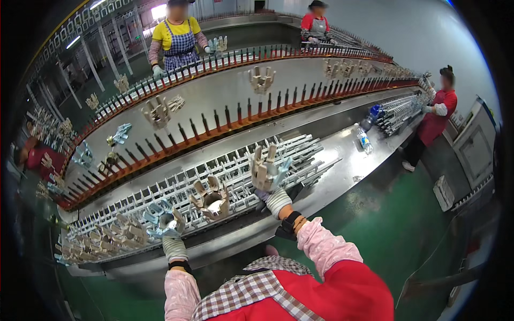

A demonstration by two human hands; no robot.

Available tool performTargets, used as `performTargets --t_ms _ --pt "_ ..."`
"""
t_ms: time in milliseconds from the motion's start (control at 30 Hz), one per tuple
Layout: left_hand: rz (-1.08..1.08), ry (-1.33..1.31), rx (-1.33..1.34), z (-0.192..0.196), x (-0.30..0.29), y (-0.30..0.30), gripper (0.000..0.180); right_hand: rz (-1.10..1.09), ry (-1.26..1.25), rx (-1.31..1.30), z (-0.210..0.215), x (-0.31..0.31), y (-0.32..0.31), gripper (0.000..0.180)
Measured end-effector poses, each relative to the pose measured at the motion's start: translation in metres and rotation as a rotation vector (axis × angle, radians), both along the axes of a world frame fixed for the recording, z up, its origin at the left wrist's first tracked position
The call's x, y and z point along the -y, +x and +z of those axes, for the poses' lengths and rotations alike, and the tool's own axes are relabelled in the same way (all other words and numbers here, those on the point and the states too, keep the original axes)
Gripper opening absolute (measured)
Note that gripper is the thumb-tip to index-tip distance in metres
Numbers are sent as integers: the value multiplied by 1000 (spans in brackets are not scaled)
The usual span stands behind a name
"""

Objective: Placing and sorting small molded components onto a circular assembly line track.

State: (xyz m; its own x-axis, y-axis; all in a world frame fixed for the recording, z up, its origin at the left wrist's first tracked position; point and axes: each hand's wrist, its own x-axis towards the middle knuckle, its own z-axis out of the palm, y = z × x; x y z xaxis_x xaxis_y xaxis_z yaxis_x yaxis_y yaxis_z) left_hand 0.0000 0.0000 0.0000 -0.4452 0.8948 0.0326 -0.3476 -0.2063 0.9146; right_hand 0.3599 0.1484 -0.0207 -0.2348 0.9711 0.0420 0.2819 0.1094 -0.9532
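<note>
My left hand (174, 247), in a white knit glove, grips the base of a cup-like holder with pale blue and tan prongs (163, 220). Its fingers are mostly hidden behind the holder. Farther right, my right hand (276, 201), also gloved, is closed around the base of a second holder (267, 170) with tan prongs and some pale blue, raised above the metal racks (300, 152). Between my hands, a tan-pronged holder (210, 199) with a shiny cup rests on the racks. Several more tan holders (115, 235) crowd the left end.
Beyond the metal bench (348, 152), a curved conveyor carries upright dark-tipped pins (238, 112) and several pronged holders (261, 80). A plastic bottle (364, 140) lies at right. Co-workers stand at far left, behind the conveyor, and by the right bench end (441, 107).
</note>
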Motion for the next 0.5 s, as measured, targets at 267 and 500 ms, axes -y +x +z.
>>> performTargets --t_ms 267,500 --pt "158 23 400 -101 58 -125 35 93 24 538 79 50 -59 29" --pt "730 -337 -1057 48 53 113 53 -22 159 376 58 27 13 26"
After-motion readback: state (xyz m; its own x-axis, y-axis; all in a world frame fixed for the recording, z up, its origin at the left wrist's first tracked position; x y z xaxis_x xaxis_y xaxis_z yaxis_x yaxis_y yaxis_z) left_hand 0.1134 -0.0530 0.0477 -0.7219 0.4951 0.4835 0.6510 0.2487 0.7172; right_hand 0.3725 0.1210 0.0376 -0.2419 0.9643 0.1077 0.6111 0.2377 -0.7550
